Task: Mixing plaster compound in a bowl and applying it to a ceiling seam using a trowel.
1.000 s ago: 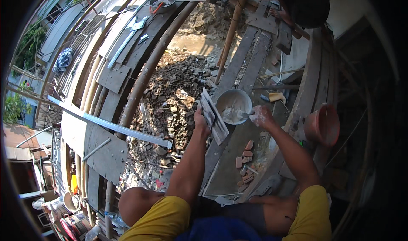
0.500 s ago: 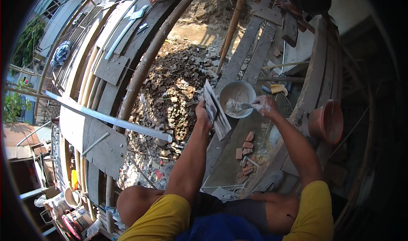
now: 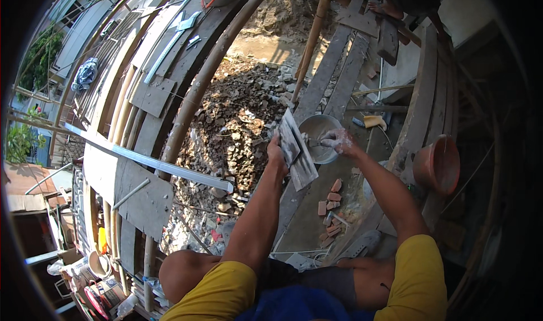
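My left hand (image 3: 276, 153) grips a plastering trowel (image 3: 302, 160), its flat metal plate tilted up on edge and smeared with grey. Just right of the plate is a round bowl (image 3: 334, 121) with pale wet mortar on its inside. My right hand (image 3: 340, 142), splashed with white mortar, is closed over the bowl's right side. It holds a small hand trowel, whose blade is mostly hidden now behind the fingers and the edge of the plastering trowel. The bowl sits on or beside a wooden plank; its underside is hidden.
Far below lies rubble (image 3: 232, 123). Bamboo poles (image 3: 195, 89) and planks (image 3: 325, 75) form the scaffold. An orange bucket (image 3: 436, 164) stands at right, broken bricks (image 3: 334, 199) below my right arm. A metal straightedge (image 3: 169, 165) lies at left. Another person's foot (image 3: 384, 9) shows at top.
The plastering trowel has turned, showing more of its plate and coming over the bowl's left edge. My right hand has moved slightly left over the bowl, and its small trowel is less visible.
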### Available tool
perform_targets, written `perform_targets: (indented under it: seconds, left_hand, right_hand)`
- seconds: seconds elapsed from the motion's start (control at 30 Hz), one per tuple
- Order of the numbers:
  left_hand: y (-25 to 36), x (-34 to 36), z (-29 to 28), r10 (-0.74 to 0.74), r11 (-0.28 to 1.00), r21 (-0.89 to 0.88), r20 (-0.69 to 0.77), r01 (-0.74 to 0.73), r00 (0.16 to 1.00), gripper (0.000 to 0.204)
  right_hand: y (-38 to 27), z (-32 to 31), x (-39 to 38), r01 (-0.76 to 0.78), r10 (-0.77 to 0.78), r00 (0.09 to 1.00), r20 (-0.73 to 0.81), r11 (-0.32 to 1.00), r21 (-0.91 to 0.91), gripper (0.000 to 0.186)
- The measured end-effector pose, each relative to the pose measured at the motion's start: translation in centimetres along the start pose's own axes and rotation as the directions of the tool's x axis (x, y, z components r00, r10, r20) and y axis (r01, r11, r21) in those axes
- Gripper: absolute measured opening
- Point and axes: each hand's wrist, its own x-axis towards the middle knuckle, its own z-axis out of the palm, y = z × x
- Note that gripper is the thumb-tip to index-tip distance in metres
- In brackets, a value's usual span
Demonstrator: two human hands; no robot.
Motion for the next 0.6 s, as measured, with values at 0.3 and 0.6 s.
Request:
perform_targets:
  seconds: [0.3,0.6]
  left_hand:
    - [0.6,1.2,-1.1,0.012,1.0,0.018,0.008,-0.012,1.0,0.047]
    - [2.7,0.8,1.2,0.092,0.992,0.086,0.02,-0.093,0.996,0.05]
  right_hand:
    - [0.5,-0.6,-0.7,0.066,-0.05,0.997,-0.059,0.947,0.316,0.026]
    - [1.8,-3.4,-4.7,-0.028,0.106,0.986,-0.131,0.869,0.494,0.03]
